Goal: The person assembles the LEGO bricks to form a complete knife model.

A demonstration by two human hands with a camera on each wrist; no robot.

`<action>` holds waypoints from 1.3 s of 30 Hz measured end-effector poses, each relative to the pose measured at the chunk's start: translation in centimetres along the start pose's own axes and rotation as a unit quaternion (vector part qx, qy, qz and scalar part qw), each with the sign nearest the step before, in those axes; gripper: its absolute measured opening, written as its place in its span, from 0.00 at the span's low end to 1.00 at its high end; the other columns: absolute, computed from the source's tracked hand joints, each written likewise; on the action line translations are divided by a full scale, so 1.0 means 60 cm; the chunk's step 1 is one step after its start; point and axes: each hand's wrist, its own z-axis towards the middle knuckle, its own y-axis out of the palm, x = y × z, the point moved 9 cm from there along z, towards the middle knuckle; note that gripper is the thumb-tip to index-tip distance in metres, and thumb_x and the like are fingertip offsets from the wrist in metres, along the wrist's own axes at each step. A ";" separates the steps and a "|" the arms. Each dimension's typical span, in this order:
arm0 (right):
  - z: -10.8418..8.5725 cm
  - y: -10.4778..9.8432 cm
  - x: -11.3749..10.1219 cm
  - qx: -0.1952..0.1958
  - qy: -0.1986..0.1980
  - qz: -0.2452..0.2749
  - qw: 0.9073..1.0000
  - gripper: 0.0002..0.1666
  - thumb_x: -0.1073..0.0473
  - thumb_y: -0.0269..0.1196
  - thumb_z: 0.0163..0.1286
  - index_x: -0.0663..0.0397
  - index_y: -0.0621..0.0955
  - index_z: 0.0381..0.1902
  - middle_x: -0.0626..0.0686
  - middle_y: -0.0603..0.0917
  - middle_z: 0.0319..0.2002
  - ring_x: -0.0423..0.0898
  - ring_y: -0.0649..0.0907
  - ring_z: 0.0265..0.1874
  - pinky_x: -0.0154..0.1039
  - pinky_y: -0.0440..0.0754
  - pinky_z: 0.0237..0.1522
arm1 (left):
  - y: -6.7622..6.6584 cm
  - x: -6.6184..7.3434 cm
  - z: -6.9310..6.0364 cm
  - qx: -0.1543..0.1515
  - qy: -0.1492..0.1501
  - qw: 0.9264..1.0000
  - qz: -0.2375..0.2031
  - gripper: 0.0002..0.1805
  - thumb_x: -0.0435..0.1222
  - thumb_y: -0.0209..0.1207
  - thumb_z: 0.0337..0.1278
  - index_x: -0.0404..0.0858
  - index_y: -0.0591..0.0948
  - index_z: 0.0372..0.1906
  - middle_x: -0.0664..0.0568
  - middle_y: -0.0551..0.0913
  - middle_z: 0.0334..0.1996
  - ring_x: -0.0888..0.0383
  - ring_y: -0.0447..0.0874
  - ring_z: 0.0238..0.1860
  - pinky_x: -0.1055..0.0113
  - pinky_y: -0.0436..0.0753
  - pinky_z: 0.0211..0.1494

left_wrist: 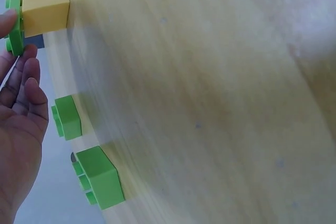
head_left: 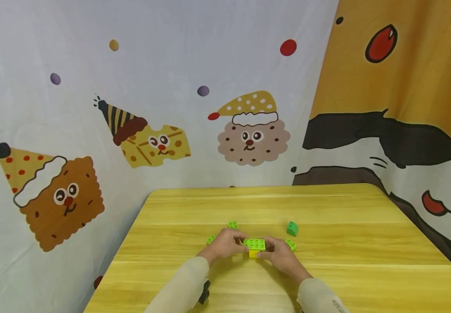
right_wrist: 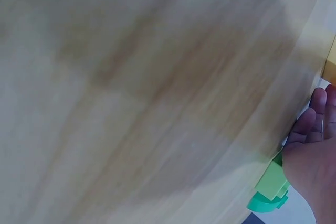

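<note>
A light green toy building brick (head_left: 254, 243) with studs on top sits on a yellow block (head_left: 254, 254) at the front middle of the table. From the left, my left hand (head_left: 224, 244) pinches the green brick's end, its thumb on the near side and fingertips beyond. On the opposite end, my right hand (head_left: 282, 257) holds the same brick with thumb and fingers. In the left wrist view the yellow block (left_wrist: 47, 8) lies against the underside of the thin green brick (left_wrist: 16, 19). The right wrist view shows only a corner of the yellow block (right_wrist: 330, 69).
Beyond my left hand stand two light green bricks, one farther back (head_left: 233, 224) and one nearer (head_left: 211, 239). Past my right hand are another light green brick (head_left: 291, 245) and a darker green curved brick (head_left: 292, 228). A printed curtain (head_left: 194, 52) hangs behind the wooden table (head_left: 170, 213).
</note>
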 end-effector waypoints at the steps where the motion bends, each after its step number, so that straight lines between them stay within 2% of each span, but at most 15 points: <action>1: -0.001 -0.001 -0.002 0.001 0.000 0.001 1.000 0.33 0.58 0.73 0.60 0.59 0.77 0.63 0.51 0.83 0.46 0.48 0.82 0.45 0.45 0.81 0.44 | 0.000 0.000 -0.001 -0.001 -0.001 1.000 0.000 0.13 0.38 0.71 0.55 0.45 0.88 0.47 0.61 0.83 0.37 0.62 0.78 0.36 0.67 0.79 0.37; 4: -0.004 -0.003 -0.006 0.006 -0.001 0.010 1.000 0.38 0.58 0.73 0.61 0.60 0.73 0.67 0.54 0.82 0.47 0.49 0.81 0.45 0.44 0.82 0.43 | -0.001 -0.001 -0.001 -0.005 -0.003 1.000 0.004 0.14 0.39 0.71 0.55 0.45 0.88 0.48 0.61 0.83 0.38 0.63 0.78 0.36 0.67 0.79 0.38; 9: -0.005 -0.008 -0.010 0.021 -0.013 0.017 1.000 0.32 0.56 0.72 0.62 0.60 0.78 0.62 0.52 0.84 0.46 0.49 0.83 0.44 0.45 0.82 0.44 | -0.003 -0.002 -0.002 -0.005 0.002 1.000 0.013 0.14 0.40 0.71 0.56 0.45 0.88 0.48 0.60 0.83 0.38 0.63 0.78 0.35 0.68 0.79 0.37; 13: -0.004 -0.006 -0.012 0.017 -0.022 0.015 1.000 0.29 0.55 0.71 0.64 0.61 0.79 0.61 0.52 0.84 0.44 0.48 0.83 0.43 0.46 0.82 0.44 | -0.005 -0.009 -0.003 -0.001 0.000 1.000 0.015 0.13 0.39 0.71 0.56 0.47 0.88 0.47 0.62 0.83 0.36 0.63 0.78 0.35 0.68 0.79 0.37; 18: -0.004 -0.003 -0.012 0.001 -0.022 0.014 1.000 0.30 0.53 0.69 0.65 0.61 0.79 0.62 0.52 0.85 0.44 0.48 0.83 0.43 0.47 0.82 0.45 | -0.004 -0.016 -0.007 0.000 -0.012 1.000 -0.001 0.13 0.39 0.71 0.56 0.46 0.88 0.48 0.61 0.82 0.35 0.62 0.77 0.35 0.67 0.79 0.36; 25: 0.001 -0.003 -0.006 0.007 -0.008 0.009 1.000 0.31 0.52 0.69 0.66 0.60 0.78 0.63 0.55 0.86 0.47 0.51 0.83 0.47 0.51 0.81 0.49 | -0.004 -0.023 -0.009 0.008 -0.014 1.000 -0.027 0.14 0.38 0.69 0.59 0.42 0.86 0.50 0.59 0.81 0.33 0.61 0.77 0.36 0.67 0.78 0.37; 33: -0.003 -0.004 -0.004 0.022 -0.005 0.001 1.000 0.33 0.51 0.68 0.67 0.59 0.76 0.65 0.52 0.85 0.44 0.48 0.82 0.43 0.49 0.81 0.45 | -0.005 -0.023 -0.004 0.010 -0.007 1.000 -0.012 0.15 0.38 0.69 0.59 0.41 0.87 0.50 0.60 0.82 0.34 0.63 0.77 0.36 0.68 0.79 0.36; 39: -0.006 -0.006 -0.007 0.033 -0.009 0.030 0.999 0.33 0.53 0.68 0.67 0.61 0.76 0.66 0.53 0.84 0.43 0.48 0.81 0.43 0.49 0.80 0.46 | -0.008 -0.016 -0.002 0.014 -0.004 1.000 0.001 0.14 0.37 0.69 0.58 0.41 0.87 0.49 0.60 0.82 0.34 0.63 0.78 0.35 0.69 0.79 0.36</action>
